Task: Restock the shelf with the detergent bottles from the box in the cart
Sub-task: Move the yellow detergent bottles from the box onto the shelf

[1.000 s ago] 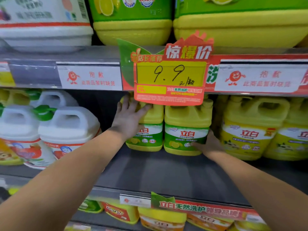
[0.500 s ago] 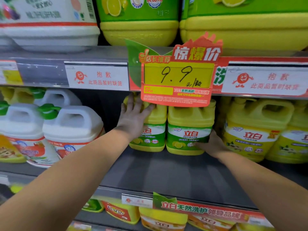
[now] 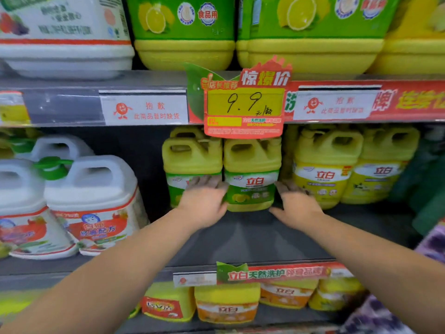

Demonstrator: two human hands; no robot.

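Squaring a shelf (image 3: 240,239) row.
Flat left hand (image 3: 204,203) presses 9 o'clock bottle (image 3: 190,160); straight-fingered right hand (image 3: 297,206) beside 3 o'clock bottle (image 3: 252,162), likely aligning them.

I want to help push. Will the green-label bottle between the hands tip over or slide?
Probably slides: the bottle is squat, flat-based, on a smooth shelf. Likely heavy; it is wider than the left hand. Its handle should grip well.

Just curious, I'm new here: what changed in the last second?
The left hand slid down the left bottle, from shoulder to label. The right hand spread its fingers beside the right bottle. Both bottles stayed side by side under the price sign.
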